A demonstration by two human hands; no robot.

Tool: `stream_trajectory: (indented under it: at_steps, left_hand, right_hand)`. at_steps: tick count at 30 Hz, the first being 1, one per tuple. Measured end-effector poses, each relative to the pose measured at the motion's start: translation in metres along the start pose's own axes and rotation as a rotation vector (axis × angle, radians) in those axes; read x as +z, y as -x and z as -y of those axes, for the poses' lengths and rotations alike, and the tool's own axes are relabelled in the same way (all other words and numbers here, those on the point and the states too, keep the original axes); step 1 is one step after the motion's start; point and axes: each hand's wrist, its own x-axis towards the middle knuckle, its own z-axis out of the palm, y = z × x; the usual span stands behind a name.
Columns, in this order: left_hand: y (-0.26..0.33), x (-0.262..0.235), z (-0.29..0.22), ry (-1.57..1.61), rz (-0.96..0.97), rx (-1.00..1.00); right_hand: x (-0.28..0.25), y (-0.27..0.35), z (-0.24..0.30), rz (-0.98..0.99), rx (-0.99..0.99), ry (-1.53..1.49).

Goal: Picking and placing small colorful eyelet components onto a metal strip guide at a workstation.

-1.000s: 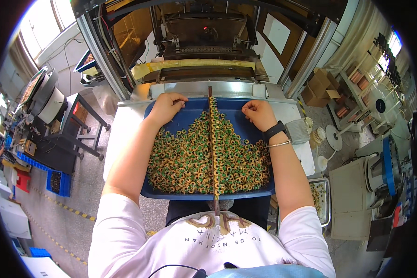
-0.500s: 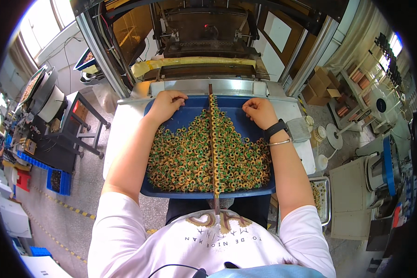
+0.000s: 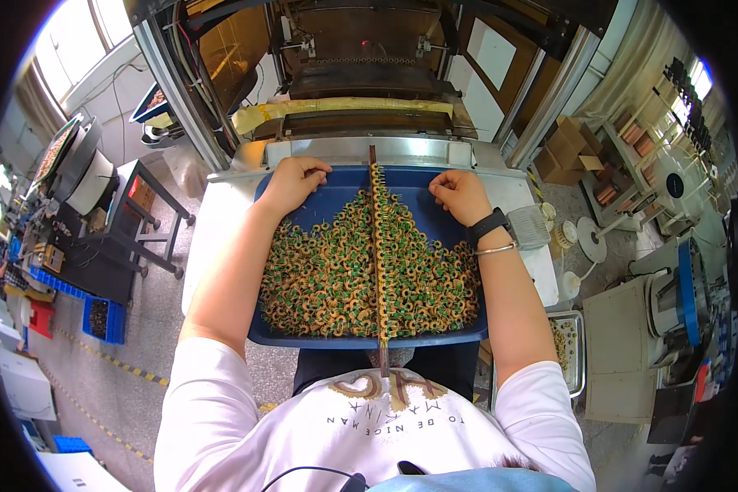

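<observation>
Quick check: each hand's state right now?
Left hand: loosely curled, partly open, nothing visible held.
Right hand: curled over the blue tray, nothing visible held; whether fully closed cannot be told.

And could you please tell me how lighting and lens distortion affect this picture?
Head view: the upper-left window is blown out, the machine's interior is dim; a black border rings the fisheye image; the striped floor tape bends; toroidal coils look fairly sharp.

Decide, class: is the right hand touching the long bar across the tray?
No, bare blue tray shows between the right hand and the long bar.
</observation>
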Motion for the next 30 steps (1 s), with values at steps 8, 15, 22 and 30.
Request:
stream_trajectory:
  at_steps: [8, 15, 22, 30]
  left_hand:
    - [0.0002, 0.0002, -0.0007, 0.002, 0.0, -0.015]
    - [0.0003, -0.0002, 0.0008, 0.012, 0.004, -0.013]
    - [-0.0011, -0.0005, 0.0014, 0.02, 0.001, -0.014]
    - [-0.0009, -0.0018, 0.0024, 0.044, -0.009, -0.011]
  right_hand:
    - [0.0001, -0.0011, -0.0028, 0.0, -0.003, 0.008]
    - [-0.0002, -0.0017, -0.0048, -0.002, -0.006, 0.007]
    - [0.0004, -0.0028, -0.0056, -0.003, -0.005, -0.006]
    - [-0.0001, -0.0023, -0.0015, -0.004, 0.0, -0.012]
